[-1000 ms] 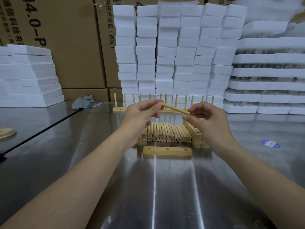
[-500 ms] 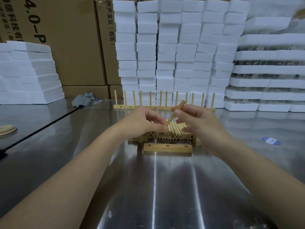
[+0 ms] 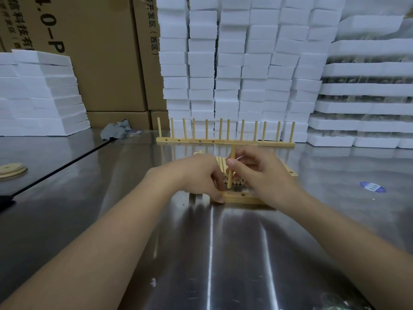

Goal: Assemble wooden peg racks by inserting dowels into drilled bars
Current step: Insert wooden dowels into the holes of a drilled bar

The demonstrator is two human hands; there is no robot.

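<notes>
A drilled wooden bar (image 3: 242, 197) lies flat on the steel table in front of me. My left hand (image 3: 201, 175) grips its left end, fingers curled over the edge. My right hand (image 3: 261, 173) pinches a wooden dowel (image 3: 231, 166), held nearly upright with its lower tip just above the bar's left part. Behind my hands sits a pile of loose dowels (image 3: 234, 181), mostly hidden. Finished peg racks (image 3: 225, 140) with upright dowels stand in a row further back.
Spare drilled bars (image 3: 290, 170) lie at the right of the dowel pile. Stacks of white foam blocks (image 3: 234, 63) and cardboard boxes (image 3: 93, 52) wall off the back. Round wooden discs (image 3: 12, 170) rest at far left; a blue sticker (image 3: 372, 186) marks the table at right.
Both hands dropped toward the bar. The dowel swung from slanted to nearly upright in my right hand. My left hand let go of the dowel and took hold of the bar's left end.
</notes>
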